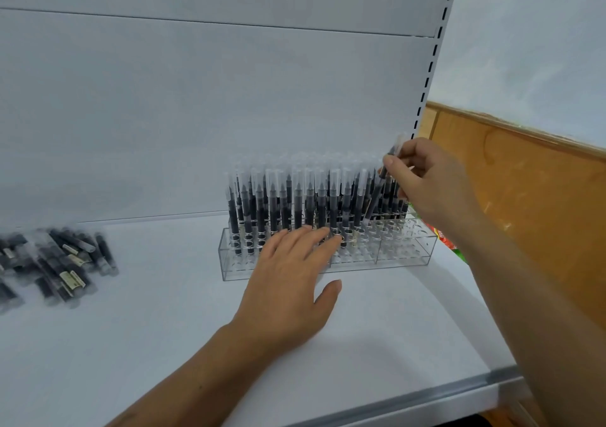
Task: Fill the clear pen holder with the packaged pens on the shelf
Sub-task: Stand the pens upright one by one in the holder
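Our right grip (pixel 426 180) pinches pen (pixel 377 193), tilted over pen holder (pixel 410 251) just below it. Our left grip (pixel 288 282), fingers flat, rests on holder front. Packaged pens (pixel 55 262) lie far left of both. Risk, we judge: tilted tip misses hole (pixel 398 230), jostles standing pens (pixel 296 203).
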